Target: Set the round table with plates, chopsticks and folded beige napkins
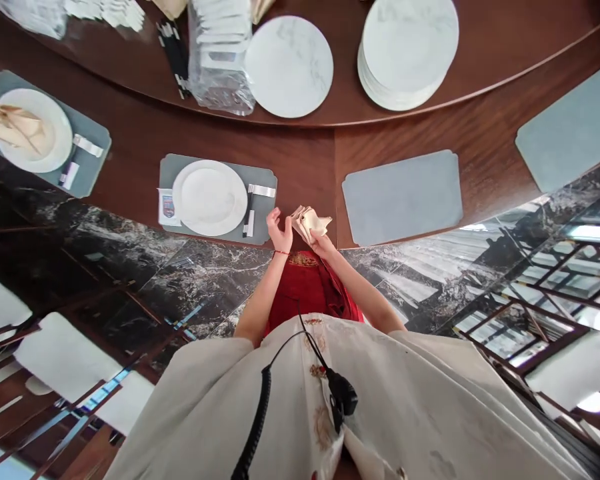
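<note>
A folded beige cloth napkin (310, 222) is gripped in my right hand (321, 244) at the near edge of the dark wooden table (310, 163). My left hand (279, 231) hovers just left of the napkin, fingers loosely curled and apart, holding nothing. To the left lies a grey placemat (265, 217) with a white plate (209, 197), cutlery rests and a small card. To the right lies a bare grey placemat (403, 197).
Another set place with a napkin on its plate (30, 130) is at far left. On the raised centre turntable (505, 47) stand a stack of marble-look plates (407, 50), a single plate (289, 65), a plastic-wrapped pack (219, 57) and dark chopsticks (175, 57). A third mat (573, 127) lies at right.
</note>
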The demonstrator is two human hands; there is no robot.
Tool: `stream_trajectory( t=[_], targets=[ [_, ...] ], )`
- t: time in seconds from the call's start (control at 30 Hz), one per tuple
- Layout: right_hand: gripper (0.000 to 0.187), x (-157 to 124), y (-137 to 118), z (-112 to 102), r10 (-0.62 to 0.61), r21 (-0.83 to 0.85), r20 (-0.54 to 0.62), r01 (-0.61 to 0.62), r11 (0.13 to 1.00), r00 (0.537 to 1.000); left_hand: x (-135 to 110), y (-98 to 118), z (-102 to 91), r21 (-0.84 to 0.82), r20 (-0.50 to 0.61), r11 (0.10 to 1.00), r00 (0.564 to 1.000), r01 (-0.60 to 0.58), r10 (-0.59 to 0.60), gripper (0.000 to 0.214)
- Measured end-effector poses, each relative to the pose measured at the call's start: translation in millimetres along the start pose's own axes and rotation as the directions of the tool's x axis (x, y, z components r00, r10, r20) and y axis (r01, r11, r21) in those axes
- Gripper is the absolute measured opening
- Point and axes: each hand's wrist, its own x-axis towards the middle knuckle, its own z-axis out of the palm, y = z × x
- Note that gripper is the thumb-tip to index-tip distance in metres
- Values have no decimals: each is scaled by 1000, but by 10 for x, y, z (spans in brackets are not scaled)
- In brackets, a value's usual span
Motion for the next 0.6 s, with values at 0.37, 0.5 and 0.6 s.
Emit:
stream_trajectory(
  t=[0.37, 0.5, 0.6],
  targets=[
    [33, 1171, -250, 1934, 318, -352, 593, -117, 929, 740, 547, 98, -1236, 4, -448, 1000, 894, -26, 25, 45],
    [26, 1486, -307, 2331, 403, -459, 582, -123, 880, 706, 754, -167, -1510, -15, -487, 1000, 874, -2, -6, 41],
    [27, 1662, -346, 2506, 429, -498, 575, -118, 859, 697, 844, -349, -1646, -24, -522, 999, 852, 28, -36, 39]
  ],
)
